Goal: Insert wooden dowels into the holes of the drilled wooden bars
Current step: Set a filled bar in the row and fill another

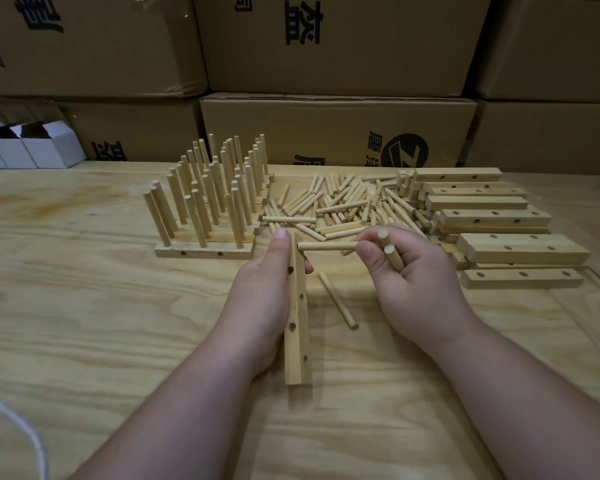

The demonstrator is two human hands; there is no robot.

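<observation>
Head view showed the left hand (272,271) gripping one drilled bar (297,320), while the right hand (400,271) pinched one dowel (326,246) and curled round two more (390,252). One loose dowel (337,300) lay on the bench (84,306) at centre frame.

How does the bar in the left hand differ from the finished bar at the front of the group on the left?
The bar in the left hand is held off the table, pointing away, with its holes empty. The finished bar lies flat and crosswise on the table, with dowels standing upright in its top. Both are pale wood with drilled side holes.
</observation>
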